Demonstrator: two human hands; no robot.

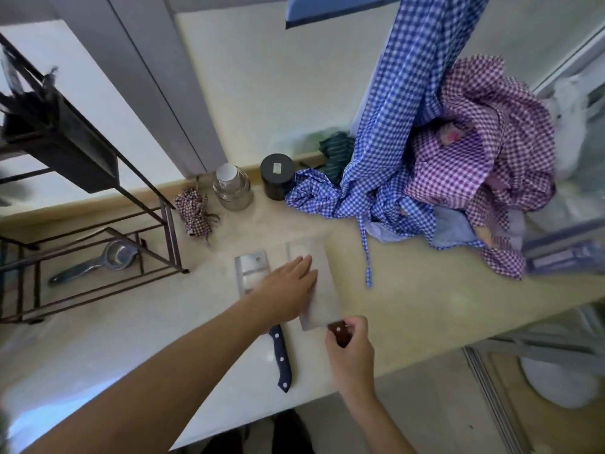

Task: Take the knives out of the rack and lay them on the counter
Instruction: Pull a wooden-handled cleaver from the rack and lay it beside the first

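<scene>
Two cleavers lie side by side on the cream counter (409, 306). The left cleaver (252, 268) has a steel blade with a hole and a dark blue riveted handle (281, 358). The right cleaver (322, 290) has a broad grey blade and a brown handle. My right hand (350, 345) grips that brown handle. My left hand (284, 293) rests flat, fingers together, across both blades. The dark metal rack (98, 244) stands at the left; no knife shows in it.
A metal scoop (98, 260) lies in the rack's lower tier. A glass jar (232, 188) and a black jar (277, 176) stand by the wall. Blue and purple checked cloths (458, 178) pile up on the counter's right. The counter edge runs near my right wrist.
</scene>
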